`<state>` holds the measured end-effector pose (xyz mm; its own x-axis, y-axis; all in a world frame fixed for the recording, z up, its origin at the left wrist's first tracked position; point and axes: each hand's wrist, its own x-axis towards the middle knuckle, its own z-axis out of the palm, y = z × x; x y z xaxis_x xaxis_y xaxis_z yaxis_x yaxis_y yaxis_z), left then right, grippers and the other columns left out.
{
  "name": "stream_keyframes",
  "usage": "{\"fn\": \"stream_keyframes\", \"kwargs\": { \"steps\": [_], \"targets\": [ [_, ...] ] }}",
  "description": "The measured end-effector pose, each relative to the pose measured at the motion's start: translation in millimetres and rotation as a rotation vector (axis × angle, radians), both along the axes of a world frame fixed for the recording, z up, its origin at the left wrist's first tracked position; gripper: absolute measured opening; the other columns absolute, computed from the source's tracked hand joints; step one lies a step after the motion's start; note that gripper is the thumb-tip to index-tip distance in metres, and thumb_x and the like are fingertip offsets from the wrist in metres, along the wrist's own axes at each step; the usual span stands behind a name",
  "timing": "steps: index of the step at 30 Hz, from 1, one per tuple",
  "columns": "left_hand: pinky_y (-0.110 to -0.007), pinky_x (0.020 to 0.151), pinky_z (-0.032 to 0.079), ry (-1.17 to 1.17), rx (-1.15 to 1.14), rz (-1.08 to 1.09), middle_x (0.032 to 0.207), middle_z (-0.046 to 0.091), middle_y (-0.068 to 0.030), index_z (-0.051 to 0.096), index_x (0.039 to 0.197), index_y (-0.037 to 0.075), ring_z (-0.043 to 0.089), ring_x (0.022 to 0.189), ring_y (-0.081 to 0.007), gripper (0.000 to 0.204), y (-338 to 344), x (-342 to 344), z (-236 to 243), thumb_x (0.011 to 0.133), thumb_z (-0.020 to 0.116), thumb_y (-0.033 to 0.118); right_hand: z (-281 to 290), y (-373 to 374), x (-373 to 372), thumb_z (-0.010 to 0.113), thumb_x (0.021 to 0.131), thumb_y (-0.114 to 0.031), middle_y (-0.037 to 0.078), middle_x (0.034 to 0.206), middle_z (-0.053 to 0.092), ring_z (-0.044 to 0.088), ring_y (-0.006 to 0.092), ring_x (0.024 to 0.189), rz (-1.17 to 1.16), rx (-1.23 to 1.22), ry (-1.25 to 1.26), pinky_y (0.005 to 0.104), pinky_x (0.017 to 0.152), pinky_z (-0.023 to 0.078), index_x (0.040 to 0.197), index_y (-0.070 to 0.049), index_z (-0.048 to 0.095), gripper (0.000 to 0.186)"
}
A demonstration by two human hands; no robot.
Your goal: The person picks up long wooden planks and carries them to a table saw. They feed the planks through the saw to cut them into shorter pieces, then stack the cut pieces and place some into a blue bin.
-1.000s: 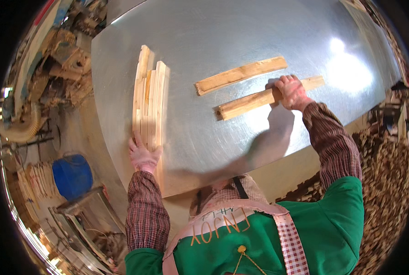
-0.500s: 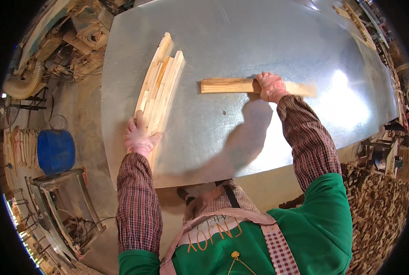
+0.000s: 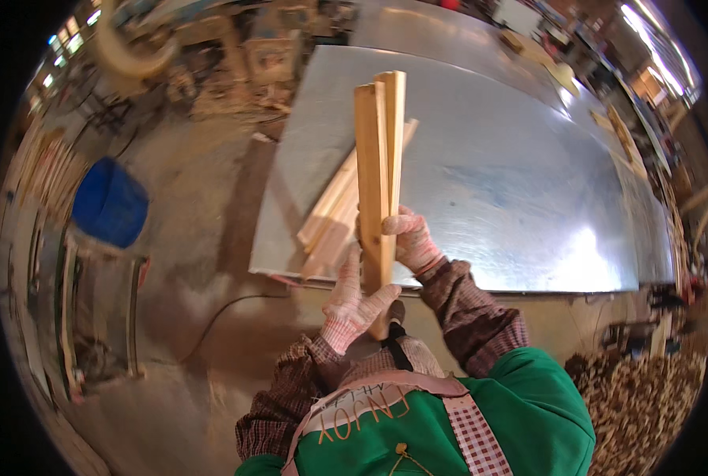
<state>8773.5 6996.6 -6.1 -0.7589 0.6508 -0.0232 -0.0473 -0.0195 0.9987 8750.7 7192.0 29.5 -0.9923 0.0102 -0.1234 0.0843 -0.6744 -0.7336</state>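
Observation:
My gloved left hand (image 3: pixel 351 301) grips the near end of a few long wooden strips (image 3: pixel 370 174), its thumb across their near side and its fingers along their left edge. Higher up, my gloved right hand (image 3: pixel 413 239) closes round the same strips from the right, thumb on top. They are held together lengthwise, pointing away from me, above the table's near edge. Their near end reaches back past the edge, toward my apron. Under and left of them, more wooden strips (image 3: pixel 330 214) lie slanted on the metal tabletop (image 3: pixel 512 198), partly hidden by the held ones.
A blue barrel (image 3: pixel 110 202) stands on the floor at the left, near a metal frame (image 3: pixel 100 317). A heap of small wood offcuts (image 3: pixel 647 412) lies at the lower right. Dusty machinery (image 3: pixel 270 55) is beyond the table's far left corner. More strips (image 3: pixel 623 135) rest at the right.
My right hand has brought its strip leftward to my left hand. Both hands now hold strips together, raised off the tabletop, while others stay lying there. The view has shifted.

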Motion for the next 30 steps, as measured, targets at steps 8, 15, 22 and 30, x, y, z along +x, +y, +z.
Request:
{"fn": "stream_keyframes", "kwargs": {
  "steps": [8, 15, 22, 30],
  "targets": [
    [-0.039, 0.097, 0.054, 0.51, -0.57, 0.697, 0.137, 0.057, -0.0228, 0.032, 0.159, 0.011, 0.064, 0.117, -0.0354, 0.091, -275, -16, 11, 0.085, 0.082, 0.025, -30, -313, -84, 0.075, 0.072, -0.011, 0.023, 0.119, 0.064, 0.062, 0.0404, 0.114, 0.466, -0.528, 0.115, 0.0523, 0.106, 0.049, 0.135, 0.002, 0.052, 0.069],
    [-0.032, 0.111, 0.041, -0.083, 0.353, 0.766, 0.142, 0.057, -0.0091, 0.04, 0.154, -0.003, 0.054, 0.126, -0.0174, 0.073, -345, 35, 22, 0.092, 0.076, 0.01, -29, -359, -90, 0.074, 0.079, -0.019, 0.02, 0.129, 0.064, 0.063, 0.0372, 0.115, 0.745, -0.499, -0.129, 0.0506, 0.104, 0.049, 0.143, 0.003, 0.049, 0.072],
    [-0.038, 0.108, 0.045, -0.226, 0.491, 1.033, 0.134, 0.061, -0.0082, 0.036, 0.157, 0.001, 0.059, 0.123, -0.0228, 0.079, -320, 87, -4, 0.094, 0.076, 0.027, -49, -366, -94, 0.074, 0.086, -0.017, 0.017, 0.121, 0.067, 0.066, 0.0329, 0.11, 0.9, -0.456, -0.13, 0.0473, 0.101, 0.052, 0.136, 0.003, 0.055, 0.057],
    [-0.028, 0.095, 0.051, -0.051, 0.237, 1.444, 0.139, 0.057, -0.0071, 0.029, 0.162, 0.009, 0.059, 0.114, -0.014, 0.073, -282, 86, -99, 0.099, 0.066, 0.011, -103, -457, -86, 0.08, 0.088, -0.011, 0.009, 0.104, 0.071, 0.07, 0.0237, 0.095, 0.951, -0.113, -0.15, 0.0365, 0.086, 0.061, 0.113, -0.001, 0.065, 0.031]
  ]
}}
